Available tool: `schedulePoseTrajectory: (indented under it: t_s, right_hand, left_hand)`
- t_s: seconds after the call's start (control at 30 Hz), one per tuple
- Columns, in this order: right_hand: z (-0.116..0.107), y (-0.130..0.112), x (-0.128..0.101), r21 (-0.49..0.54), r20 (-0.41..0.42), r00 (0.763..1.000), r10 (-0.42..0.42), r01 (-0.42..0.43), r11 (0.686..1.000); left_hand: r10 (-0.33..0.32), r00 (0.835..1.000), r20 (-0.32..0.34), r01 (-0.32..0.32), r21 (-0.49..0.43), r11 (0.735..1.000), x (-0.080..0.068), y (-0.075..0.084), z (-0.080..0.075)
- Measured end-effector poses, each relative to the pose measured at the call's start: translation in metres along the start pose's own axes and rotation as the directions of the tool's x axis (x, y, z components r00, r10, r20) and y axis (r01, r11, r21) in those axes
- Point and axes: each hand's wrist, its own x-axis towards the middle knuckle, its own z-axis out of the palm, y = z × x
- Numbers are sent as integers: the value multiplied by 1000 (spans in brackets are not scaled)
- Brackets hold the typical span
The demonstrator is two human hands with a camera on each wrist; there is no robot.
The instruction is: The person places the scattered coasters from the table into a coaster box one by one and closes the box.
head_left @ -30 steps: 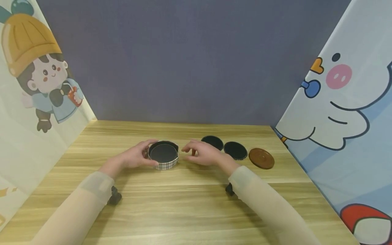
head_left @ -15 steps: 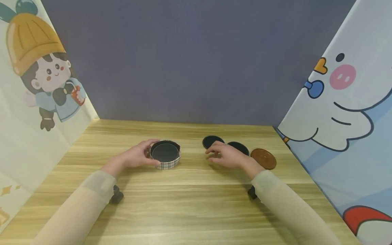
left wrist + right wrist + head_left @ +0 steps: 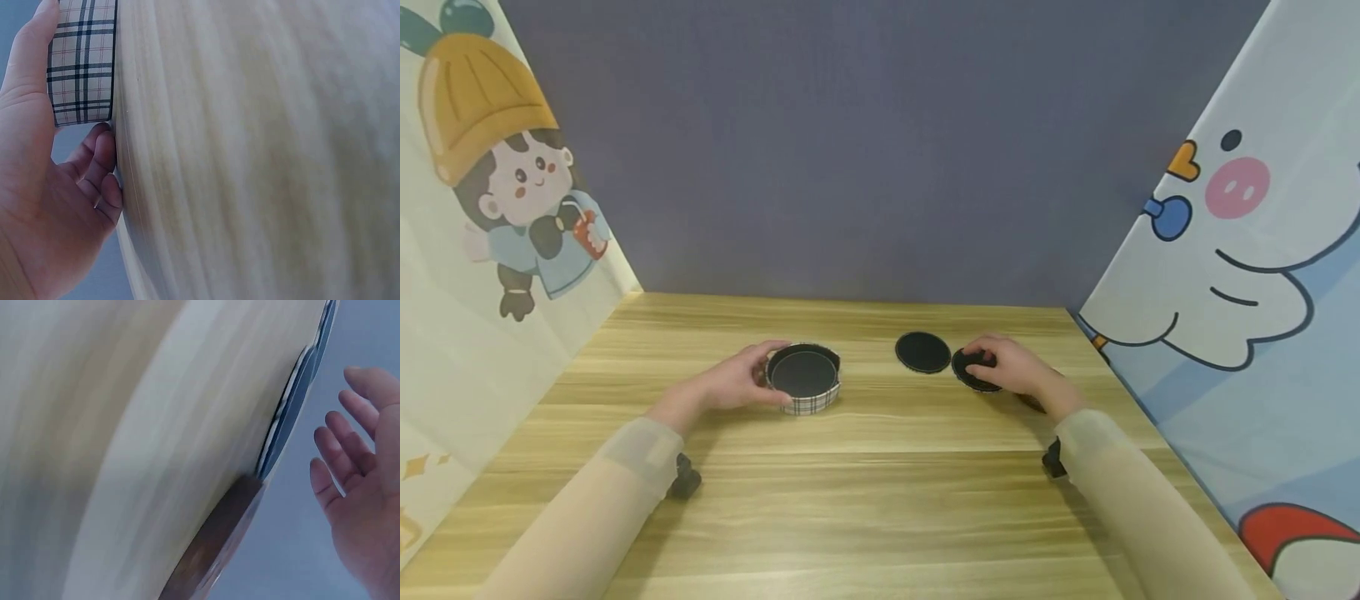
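Observation:
My left hand [image 3: 741,379] grips the near-left side of a round plaid coaster holder [image 3: 808,406], thumb in front and fingers behind. A black disc lies inside the holder, and its wall has a gap on the right. In the left wrist view the plaid wall [image 3: 81,69] stands on the table beside my thumb. My right hand [image 3: 1013,367] hovers over a black round coaster [image 3: 967,372], fingers loosely bent with nothing in them. Under that wrist a brown round coaster [image 3: 1032,402] is mostly hidden; the right wrist view shows its edge [image 3: 215,544] below the raised fingers.
Another black coaster [image 3: 922,352] lies flat to the left of the one under my right hand. The wood-grain table [image 3: 865,508] ends at a grey back panel [image 3: 850,150]. Cartoon-printed side panels [image 3: 1240,292] stand left and right.
My right hand has moved right, away from the holder, past the left black coaster to above the second one, now covering most of the brown coaster. My left hand keeps its grip.

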Motion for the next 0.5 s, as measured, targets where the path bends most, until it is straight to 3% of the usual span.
schedulePoseTrajectory:
  t_s: [0.2,0.33,0.5]
  right_hand:
    - [0,20,-5,-70,-8,999,42,-43,997]
    - [0,22,-7,-144,2,998,70,-69,987]
    - [1,20,-8,-159,24,996,90,-85,984]
  left_hand:
    - [-13,1000,5,13,-6,1000,-1,1,0]
    - [-17,1000,6,18,-9,1000,-1,3,0]
    - [-5,1000,3,5,3,1000,0,3,0]
